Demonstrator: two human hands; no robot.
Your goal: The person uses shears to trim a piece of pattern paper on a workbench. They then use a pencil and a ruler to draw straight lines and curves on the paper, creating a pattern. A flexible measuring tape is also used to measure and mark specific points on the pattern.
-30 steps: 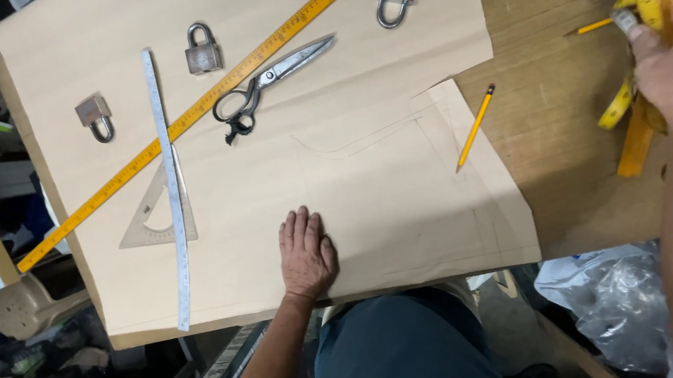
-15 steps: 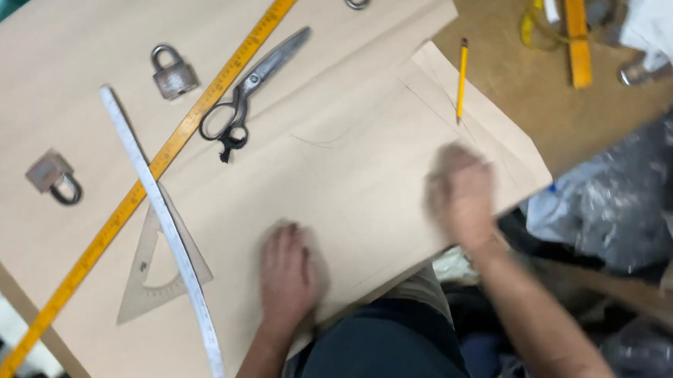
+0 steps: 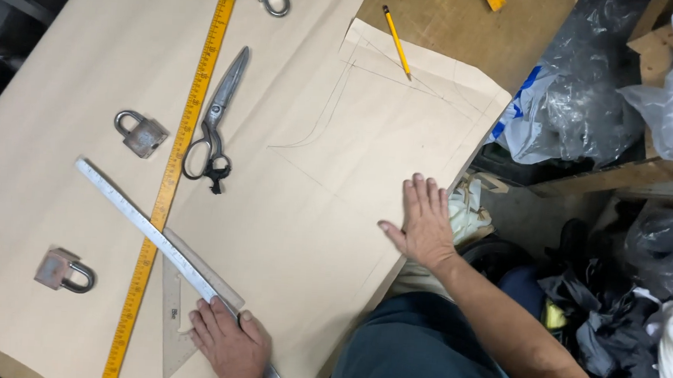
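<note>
Pattern paper [image 3: 327, 212] with pencilled lines covers the wooden table [image 3: 470, 34]. Right hand [image 3: 425, 222] lies open and flat on its near edge, holding nothing. Left hand [image 3: 229, 346], fingers spread, presses a steel ruler [image 3: 147, 232] down across a clear set square [image 3: 177, 319]. Alongside lie a yellow measuring stick [image 3: 174, 171], scissors [image 3: 214, 119], three padlocks [image 3: 141, 133] and a pencil [image 3: 397, 41].

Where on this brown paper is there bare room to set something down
Widest free patch: the paper left of the yellow ruler, above the padlock. Another: between the scissors and the right hand, though pencil lines cross it. Crowded: lower left, where the left hand rests on the steel ruler and set square.
</note>
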